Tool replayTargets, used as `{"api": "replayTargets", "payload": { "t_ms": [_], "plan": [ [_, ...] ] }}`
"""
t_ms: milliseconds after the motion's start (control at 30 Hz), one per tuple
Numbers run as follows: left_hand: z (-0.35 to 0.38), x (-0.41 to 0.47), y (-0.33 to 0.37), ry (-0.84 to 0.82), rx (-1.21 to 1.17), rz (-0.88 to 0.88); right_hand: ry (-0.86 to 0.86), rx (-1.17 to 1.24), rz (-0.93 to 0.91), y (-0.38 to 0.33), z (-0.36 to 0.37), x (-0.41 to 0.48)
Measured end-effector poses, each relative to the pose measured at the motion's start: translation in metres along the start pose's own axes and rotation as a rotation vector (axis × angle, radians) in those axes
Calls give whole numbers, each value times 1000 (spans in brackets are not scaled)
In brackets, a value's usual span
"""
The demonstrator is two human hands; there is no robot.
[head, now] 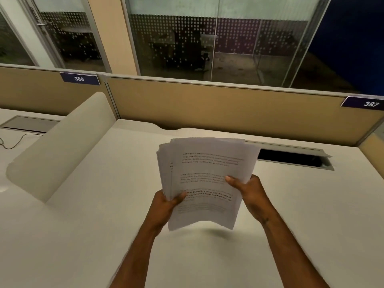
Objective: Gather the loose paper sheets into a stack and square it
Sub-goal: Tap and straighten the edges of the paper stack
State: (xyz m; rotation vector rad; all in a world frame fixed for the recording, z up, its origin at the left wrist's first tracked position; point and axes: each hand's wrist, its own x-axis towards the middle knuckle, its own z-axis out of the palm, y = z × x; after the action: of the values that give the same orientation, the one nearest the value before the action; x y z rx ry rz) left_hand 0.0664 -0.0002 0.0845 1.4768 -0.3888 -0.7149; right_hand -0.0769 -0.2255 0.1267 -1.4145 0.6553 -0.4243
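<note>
White printed paper sheets (pixel 204 179), gathered as one loose bundle, held in the air above the desk (pixel 104 235) near its middle, clear of the surface, with a soft shadow on the desktop just below the near edge. Edges not aligned: several sheets fanned out at the far left corner and along the left side, top sheet offset to the right. Near edge of the bundle bowed, sagging between the two grips. Black text blocks on the top sheet, too blurred to read. Left hand (pixel 166 204) closed on the left edge toward the near corner, thumb pressed on the printed face, remaining fingers hidden behind the paper. Right hand (pixel 247 190) closed on the right edge about halfway along, thumb (pixel 231 180) flat on the top sheet, remaining fingers wrapped behind and mostly out of sight. Both forearms bare, entering from the near edge of view. Pale cream desktop, otherwise bare around the bundle. Open cable tray slot (pixel 291 160) with a raised grey flap at the far right of the desk, just beyond the bundle's far right corner. Beige side divider (pixel 60 146) with rounded end standing at the left, separating a neighbouring desk with a thin cable (pixel 14 142) on it. Tan partition panel (pixel 218 109) along the far edge, carrying number plates 386 (pixel 79 79) at far left and 387 (pixel 371 103) at far right. Glass walls (pixel 207 44) with a dotted frosting pattern behind the partition.
</note>
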Motion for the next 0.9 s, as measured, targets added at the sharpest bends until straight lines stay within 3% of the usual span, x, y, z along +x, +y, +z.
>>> {"api": "replayTargets", "payload": {
  "t_ms": [300, 567, 667, 767, 900],
  "plan": [
    [-2, -4, 15, -50, 49, 88, -9, 6, -76, 6, -5, -26],
    [19, 5, 69, 79, -34, 285, 221, -77, -301, -19, 27, -17],
    [23, 3, 48, 89, -32, 196, 132, -62, -295, -7, 22, -16],
    [27, -3, 20, 94, -20, 73, 46, -47, -141, 17, 16, -12],
    [29, -4, 12, 107, -14, 34, 72, 3, -77, 28, 9, -10]
  ]
}}
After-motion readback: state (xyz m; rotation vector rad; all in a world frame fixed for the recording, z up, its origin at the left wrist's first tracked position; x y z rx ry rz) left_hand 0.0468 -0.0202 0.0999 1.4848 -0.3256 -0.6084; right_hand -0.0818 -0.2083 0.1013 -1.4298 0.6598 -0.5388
